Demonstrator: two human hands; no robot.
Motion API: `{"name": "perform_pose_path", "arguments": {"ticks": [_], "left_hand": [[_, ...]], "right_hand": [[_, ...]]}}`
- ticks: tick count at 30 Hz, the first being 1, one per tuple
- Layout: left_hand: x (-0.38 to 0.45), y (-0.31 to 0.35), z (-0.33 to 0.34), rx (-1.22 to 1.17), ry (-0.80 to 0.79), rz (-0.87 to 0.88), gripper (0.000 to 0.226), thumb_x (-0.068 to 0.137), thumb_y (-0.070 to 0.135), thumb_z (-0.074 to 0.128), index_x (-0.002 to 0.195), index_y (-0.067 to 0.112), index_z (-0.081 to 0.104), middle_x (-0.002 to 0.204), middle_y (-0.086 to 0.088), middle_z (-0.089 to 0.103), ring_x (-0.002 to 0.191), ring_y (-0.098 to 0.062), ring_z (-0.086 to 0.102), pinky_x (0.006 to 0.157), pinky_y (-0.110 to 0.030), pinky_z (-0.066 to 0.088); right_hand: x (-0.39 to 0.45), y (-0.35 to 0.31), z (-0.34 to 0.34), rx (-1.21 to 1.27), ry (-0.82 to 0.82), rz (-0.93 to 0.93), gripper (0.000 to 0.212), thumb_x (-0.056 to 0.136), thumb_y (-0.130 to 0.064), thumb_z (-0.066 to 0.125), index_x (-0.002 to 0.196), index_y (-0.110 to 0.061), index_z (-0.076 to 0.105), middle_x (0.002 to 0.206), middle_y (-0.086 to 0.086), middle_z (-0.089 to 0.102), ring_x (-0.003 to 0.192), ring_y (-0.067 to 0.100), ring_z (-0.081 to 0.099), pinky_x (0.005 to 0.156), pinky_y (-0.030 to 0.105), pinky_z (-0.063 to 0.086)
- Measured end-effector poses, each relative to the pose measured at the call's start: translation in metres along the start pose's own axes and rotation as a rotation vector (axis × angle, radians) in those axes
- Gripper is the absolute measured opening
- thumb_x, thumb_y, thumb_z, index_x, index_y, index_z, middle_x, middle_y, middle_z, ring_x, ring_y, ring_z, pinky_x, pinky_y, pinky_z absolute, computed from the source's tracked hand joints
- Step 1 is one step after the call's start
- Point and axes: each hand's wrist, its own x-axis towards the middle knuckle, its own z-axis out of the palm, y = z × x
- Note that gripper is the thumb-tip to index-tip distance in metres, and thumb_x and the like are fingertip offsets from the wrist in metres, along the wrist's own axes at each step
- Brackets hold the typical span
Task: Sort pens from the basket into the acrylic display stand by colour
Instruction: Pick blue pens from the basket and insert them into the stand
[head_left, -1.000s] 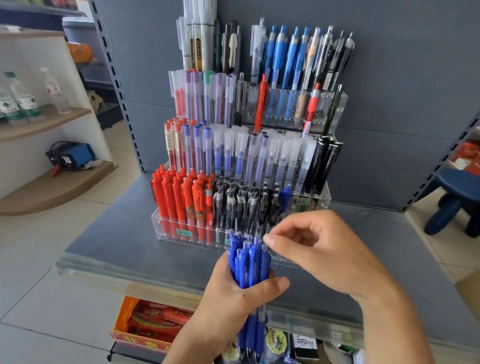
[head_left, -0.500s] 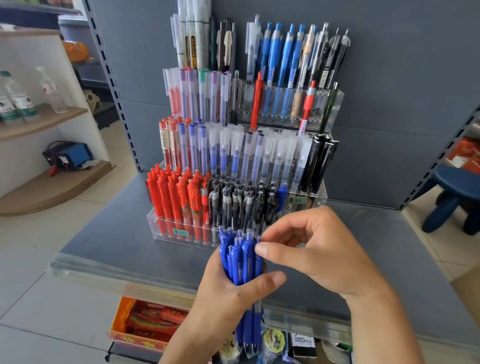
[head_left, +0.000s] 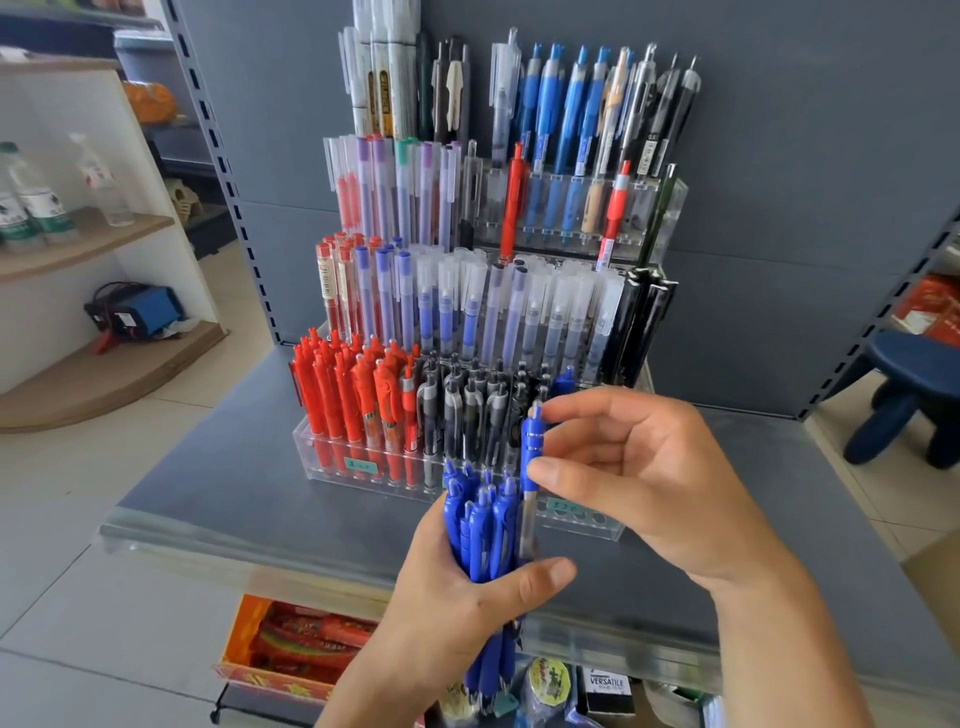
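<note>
Head view: right hand (head_left: 639, 478) pinches one upright blue plastic pen (head_left: 531, 467); left hand (head_left: 467, 587) grips blue pen bundle (head_left: 480, 525); clear acrylic stand (head_left: 587, 519) just beyond.

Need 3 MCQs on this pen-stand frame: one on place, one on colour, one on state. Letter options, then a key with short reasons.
1. Where do the red click pens stand in the clear stand?
A. front row, left end
B. top row, right end
C. front row, right end

2. What colour is the bundle of pens in the left hand?
A. black
B. blue
C. green

3. What is the right hand doing?
A. resting flat on the shelf
B. hanging idle
C. pinching a single blue pen

Key:
1 A, the red block fills the lowest tier's left end.
2 B, every pen in the fist is blue.
3 C, thumb and fingers hold one pen raised above the bundle.
</note>
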Motion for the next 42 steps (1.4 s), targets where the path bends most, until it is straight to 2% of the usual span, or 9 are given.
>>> {"name": "perform_pose_path", "arguments": {"ticks": [6, 9, 13, 16, 19, 23, 27, 32, 42], "left_hand": [[-0.001, -0.001, -0.003, -0.022, 0.041, -0.009, 0.054, 0.06, 0.025, 0.094, 0.081, 0.002, 0.05, 0.066, -0.007, 0.048, 0.059, -0.02, 0.046, 0.056, -0.035, 0.049], [0.0, -0.001, -0.003, -0.018, 0.051, -0.012, 0.048, 0.059, 0.024, 0.093, 0.08, 0.004, 0.055, 0.066, -0.005, 0.054, 0.058, -0.018, 0.05, 0.057, -0.027, 0.049], [0.002, -0.003, -0.002, 0.009, 0.055, -0.013, 0.048, 0.064, 0.022, 0.091, 0.08, -0.002, 0.053, 0.062, -0.001, 0.054, 0.054, -0.018, 0.048, 0.055, -0.034, 0.049], [0.003, -0.003, -0.002, 0.003, 0.081, -0.035, 0.052, 0.063, 0.023, 0.091, 0.082, -0.004, 0.051, 0.06, -0.001, 0.053, 0.052, -0.02, 0.048, 0.055, -0.041, 0.05], [0.005, -0.003, -0.001, -0.002, 0.091, -0.039, 0.05, 0.062, 0.023, 0.09, 0.079, -0.004, 0.051, 0.06, -0.002, 0.052, 0.052, -0.021, 0.048, 0.053, -0.033, 0.049], [0.006, -0.005, -0.002, -0.006, 0.088, -0.039, 0.052, 0.06, 0.027, 0.09, 0.078, -0.004, 0.052, 0.06, -0.004, 0.052, 0.052, -0.023, 0.048, 0.052, -0.035, 0.048], [0.008, -0.006, -0.003, -0.009, 0.086, -0.035, 0.051, 0.062, 0.024, 0.09, 0.077, -0.006, 0.052, 0.06, -0.005, 0.051, 0.054, -0.02, 0.047, 0.053, -0.025, 0.045], [0.01, -0.007, -0.002, -0.01, 0.08, -0.046, 0.06, 0.059, 0.033, 0.09, 0.078, -0.007, 0.05, 0.065, -0.011, 0.051, 0.059, -0.022, 0.046, 0.055, -0.028, 0.045], [0.011, -0.009, -0.002, -0.005, 0.083, -0.043, 0.062, 0.058, 0.034, 0.089, 0.08, -0.009, 0.05, 0.065, -0.009, 0.05, 0.058, -0.023, 0.045, 0.055, -0.033, 0.046]], "right_hand": [[0.01, -0.015, -0.002, 0.044, -0.008, -0.079, 0.03, 0.069, -0.013, 0.082, 0.099, -0.015, 0.077, 0.085, 0.009, 0.079, 0.077, 0.021, 0.075, 0.072, 0.028, 0.059], [0.012, -0.017, -0.01, 0.192, 0.172, -0.204, 0.034, 0.067, -0.014, 0.077, 0.101, -0.012, 0.074, 0.084, 0.009, 0.079, 0.075, 0.018, 0.075, 0.066, 0.023, 0.057], [0.008, -0.007, -0.014, 0.201, 0.423, -0.381, 0.034, 0.07, -0.015, 0.077, 0.104, -0.014, 0.073, 0.086, -0.001, 0.08, 0.078, 0.015, 0.076, 0.069, 0.024, 0.057], [0.009, 0.002, -0.016, 0.128, 0.524, -0.483, 0.032, 0.076, -0.007, 0.077, 0.107, -0.015, 0.072, 0.093, -0.006, 0.08, 0.084, 0.017, 0.077, 0.077, 0.03, 0.06], [0.012, 0.007, -0.021, 0.037, 0.579, -0.512, 0.032, 0.079, -0.003, 0.078, 0.107, -0.018, 0.071, 0.093, -0.016, 0.079, 0.085, 0.01, 0.077, 0.079, 0.026, 0.059], [0.016, 0.012, -0.025, -0.075, 0.582, -0.52, 0.035, 0.08, 0.001, 0.079, 0.104, -0.023, 0.071, 0.09, -0.027, 0.075, 0.085, 0.003, 0.075, 0.078, 0.017, 0.057], [0.018, 0.017, -0.024, -0.142, 0.55, -0.508, 0.038, 0.081, 0.001, 0.081, 0.103, -0.028, 0.072, 0.087, -0.029, 0.074, 0.083, 0.002, 0.075, 0.076, 0.015, 0.056], [0.018, 0.018, -0.023, -0.168, 0.52, -0.491, 0.036, 0.081, -0.001, 0.082, 0.104, -0.028, 0.073, 0.088, -0.028, 0.075, 0.083, 0.003, 0.076, 0.076, 0.016, 0.057], [0.019, 0.022, -0.017, -0.226, 0.445, -0.414, 0.032, 0.08, -0.006, 0.084, 0.103, -0.026, 0.076, 0.087, -0.02, 0.076, 0.077, 0.002, 0.075, 0.072, 0.015, 0.056]]}}
